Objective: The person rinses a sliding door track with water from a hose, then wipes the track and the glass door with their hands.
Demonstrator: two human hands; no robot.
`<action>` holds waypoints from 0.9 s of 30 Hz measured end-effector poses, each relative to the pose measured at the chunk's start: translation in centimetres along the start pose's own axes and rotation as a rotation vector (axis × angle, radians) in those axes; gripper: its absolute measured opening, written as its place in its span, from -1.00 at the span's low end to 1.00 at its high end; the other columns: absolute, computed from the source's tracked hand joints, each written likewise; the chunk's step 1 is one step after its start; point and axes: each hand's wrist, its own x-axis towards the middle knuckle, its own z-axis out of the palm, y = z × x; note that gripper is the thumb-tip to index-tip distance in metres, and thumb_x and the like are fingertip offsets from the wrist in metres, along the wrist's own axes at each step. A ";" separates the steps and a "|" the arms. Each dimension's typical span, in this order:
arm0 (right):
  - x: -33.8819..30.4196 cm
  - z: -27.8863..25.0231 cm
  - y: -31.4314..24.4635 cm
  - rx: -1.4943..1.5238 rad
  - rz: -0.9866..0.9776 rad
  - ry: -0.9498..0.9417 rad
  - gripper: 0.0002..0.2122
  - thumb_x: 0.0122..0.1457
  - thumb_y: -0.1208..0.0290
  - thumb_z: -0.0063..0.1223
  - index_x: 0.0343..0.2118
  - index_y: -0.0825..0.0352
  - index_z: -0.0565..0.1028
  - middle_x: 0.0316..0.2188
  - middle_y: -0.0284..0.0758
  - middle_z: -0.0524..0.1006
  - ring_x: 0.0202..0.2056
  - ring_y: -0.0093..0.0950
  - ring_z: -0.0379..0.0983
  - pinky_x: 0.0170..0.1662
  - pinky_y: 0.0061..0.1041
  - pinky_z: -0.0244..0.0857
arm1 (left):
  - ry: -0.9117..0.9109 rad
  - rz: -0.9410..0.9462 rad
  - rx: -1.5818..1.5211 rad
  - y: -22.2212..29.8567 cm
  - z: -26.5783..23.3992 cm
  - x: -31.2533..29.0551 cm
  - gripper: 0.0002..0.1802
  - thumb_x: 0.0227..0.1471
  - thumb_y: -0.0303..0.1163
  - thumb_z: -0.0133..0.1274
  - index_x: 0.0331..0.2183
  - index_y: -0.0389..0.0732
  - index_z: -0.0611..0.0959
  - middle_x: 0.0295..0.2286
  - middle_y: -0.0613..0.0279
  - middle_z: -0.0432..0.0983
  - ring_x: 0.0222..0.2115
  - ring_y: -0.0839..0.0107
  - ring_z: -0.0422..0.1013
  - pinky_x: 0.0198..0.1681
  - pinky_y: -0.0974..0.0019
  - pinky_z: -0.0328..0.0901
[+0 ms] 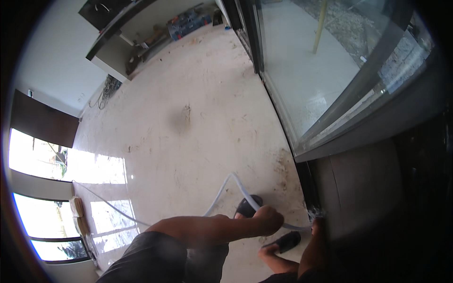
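Note:
My left hand (270, 220) is closed around a pale grey hose (243, 190), below the middle of the view. The hose makes a sharp bend just beyond that hand, and its long tail trails across the floor to the left. From my left hand it runs right to my right hand (319, 225), which sits low beside the sliding door's dark bottom track (307, 186). The fingers there appear curled at the hose end, though they show small. A whitish splash, apparently water, spreads on the track just past my right hand.
My feet in dark sandals (289, 242) stand on the dirt-stained pale floor (198, 127). A glass sliding door (306, 70) rises at right, beside dark tiles (363, 174). Tools and cases (188, 23) lie under a counter at the back; coiled cable (109, 88) rests by the left wall.

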 end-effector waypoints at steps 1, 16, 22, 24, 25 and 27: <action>-4.0 2.3 0.1 -0.050 0.064 -0.030 -0.70 0.21 0.14 -0.11 -0.24 0.31 0.41 -0.48 -0.24 0.44 -0.48 -0.29 0.39 -0.38 -0.16 0.25 | -0.055 -0.037 -0.014 -0.3 1.3 -1.8 -0.74 0.10 -0.22 0.06 -0.24 -0.17 0.65 -0.40 0.10 0.64 -0.33 0.12 0.60 -0.31 0.11 0.44; -34.3 11.9 -11.6 -0.646 0.283 -0.287 -0.74 0.08 0.29 0.15 -0.54 0.44 0.53 -0.57 -0.12 0.54 -0.57 -0.30 0.53 -0.52 -0.20 0.40 | -0.012 -0.210 -0.179 -4.5 2.0 -16.5 -0.81 0.12 -0.29 0.02 -0.35 -0.21 0.61 -0.51 0.16 0.63 -0.48 0.25 0.61 -0.50 0.17 0.41; -35.7 9.6 -22.9 0.099 0.259 -0.258 -0.93 -0.02 0.66 -0.02 -0.44 0.50 0.38 -0.54 -0.15 0.37 -0.60 -0.30 0.36 -0.58 -0.27 0.32 | 0.216 -0.164 -0.321 -7.5 -4.7 -20.4 -0.70 0.20 -0.15 -0.02 -0.33 -0.21 0.57 -0.51 0.11 0.61 -0.46 0.17 0.59 -0.45 0.13 0.40; -35.3 9.8 -26.6 0.478 0.308 -0.255 -0.92 0.02 0.65 -0.06 -0.40 0.47 0.34 -0.54 -0.18 0.35 -0.55 -0.30 0.36 -0.51 -0.29 0.36 | 0.272 -0.133 -0.397 -9.7 -7.6 -21.6 -0.69 0.19 -0.14 -0.01 -0.33 -0.21 0.56 -0.52 0.10 0.60 -0.45 0.12 0.57 -0.43 0.11 0.40; -35.5 10.5 -28.5 0.465 0.242 -0.215 -0.96 0.07 0.63 -0.11 -0.40 0.44 0.32 -0.53 -0.17 0.37 -0.56 -0.29 0.36 -0.47 -0.27 0.37 | 0.320 -0.110 -0.481 -10.7 -9.1 -22.3 -0.69 0.18 -0.13 0.00 -0.33 -0.21 0.56 -0.52 0.09 0.59 -0.44 0.07 0.56 -0.42 0.09 0.39; -36.5 12.0 -32.5 0.503 0.278 -0.198 -0.96 0.10 0.59 -0.13 -0.39 0.42 0.33 -0.53 -0.17 0.37 -0.56 -0.29 0.37 -0.46 -0.27 0.38 | 0.314 -0.186 -0.455 -12.5 -12.9 -24.3 -0.68 0.17 -0.12 0.02 -0.33 -0.22 0.55 -0.51 0.08 0.58 -0.43 0.04 0.55 -0.39 0.06 0.39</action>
